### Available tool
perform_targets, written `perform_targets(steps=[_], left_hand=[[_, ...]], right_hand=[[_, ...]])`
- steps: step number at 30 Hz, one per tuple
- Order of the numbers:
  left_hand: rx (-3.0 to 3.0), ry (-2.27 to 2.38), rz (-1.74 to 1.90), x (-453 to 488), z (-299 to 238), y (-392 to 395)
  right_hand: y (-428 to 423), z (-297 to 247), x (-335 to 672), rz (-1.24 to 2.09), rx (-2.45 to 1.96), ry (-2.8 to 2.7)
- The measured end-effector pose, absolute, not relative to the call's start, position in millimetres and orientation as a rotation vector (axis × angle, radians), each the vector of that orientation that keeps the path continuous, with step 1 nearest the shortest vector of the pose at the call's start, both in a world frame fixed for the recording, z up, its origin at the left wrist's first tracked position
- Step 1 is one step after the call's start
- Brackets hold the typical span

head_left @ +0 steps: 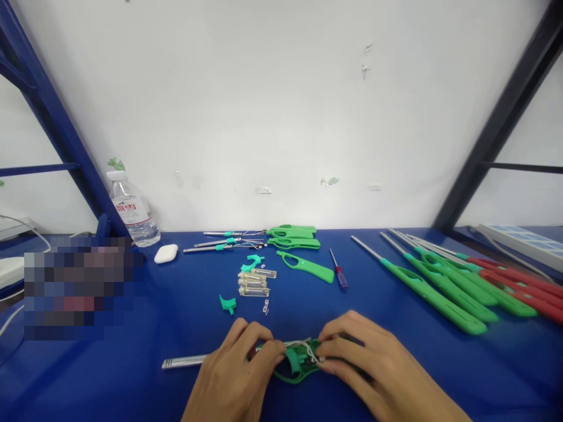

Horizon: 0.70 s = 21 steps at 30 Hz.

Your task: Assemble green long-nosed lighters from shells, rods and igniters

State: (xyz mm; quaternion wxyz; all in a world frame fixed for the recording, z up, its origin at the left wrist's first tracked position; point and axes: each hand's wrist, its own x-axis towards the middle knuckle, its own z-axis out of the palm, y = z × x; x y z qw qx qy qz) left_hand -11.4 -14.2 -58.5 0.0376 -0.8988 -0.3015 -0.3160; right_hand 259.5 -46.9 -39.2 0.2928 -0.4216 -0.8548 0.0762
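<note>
My left hand (pixel 237 366) and my right hand (pixel 363 363) meet low in the middle of the blue table (pixel 132 387). Both pinch an opened green long-nosed lighter (pixel 299 360) lying flat. Its metal tube (pixel 185 362) sticks out to the left. A thin white wire (pixel 308 347) loops over the green body between my fingertips. The right part of the body is hidden under my right hand.
Beyond my hands lie small clear tubes (pixel 254 282), green trigger pieces (pixel 227 303), a green handle shell (pixel 305 267), a small screwdriver (pixel 339 271) and half-built lighters (pixel 264 237). Finished green and red lighters (pixel 457 287) lie at the right. A water bottle (pixel 132 211) and white case (pixel 166 253) stand back left.
</note>
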Motion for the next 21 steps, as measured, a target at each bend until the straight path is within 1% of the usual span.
perform_targets(steps=[6, 21], left_hand=[[-2.754, -0.923, -0.998, -12.1, -59.6, -14.0], [-2.684, -0.870, -1.086, -5.8, -53.6, -11.8]], right_hand=[[-48.6, -42.0, 261.6, 0.101, -1.061, -2.270], [-48.1, -43.6, 260.6, 0.124, -1.049, -2.230]])
